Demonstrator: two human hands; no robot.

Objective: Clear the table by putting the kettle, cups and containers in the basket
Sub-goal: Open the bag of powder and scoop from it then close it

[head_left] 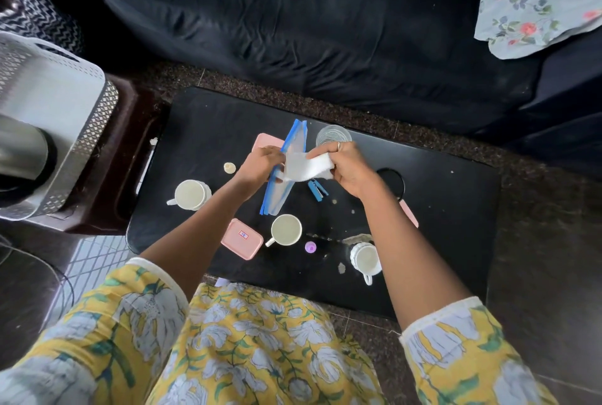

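Over the black table [439,196], my left hand [260,163] grips a clear flat container with blue edges [280,189], held on edge. My right hand [351,167] holds a white cloth [309,168] against it. Three white cups stand on the table: one at the left [190,194], one in the middle [286,230], one at the front right [365,258]. A pink lidded container [241,239] lies near the front, another pink one [265,141] sits behind my left hand. A clear glass [333,136] stands at the back. The steel kettle [22,153] sits in the white perforated basket [81,131] at the left.
A blue clothes peg [317,189], a small purple cap [310,246], a cream cap [229,167] and crumbs lie on the table. A round recess [391,181] and a pink lid edge [408,214] lie under my right forearm. A dark sofa [325,30] stands behind; the basket rests on a brown stool [130,150].
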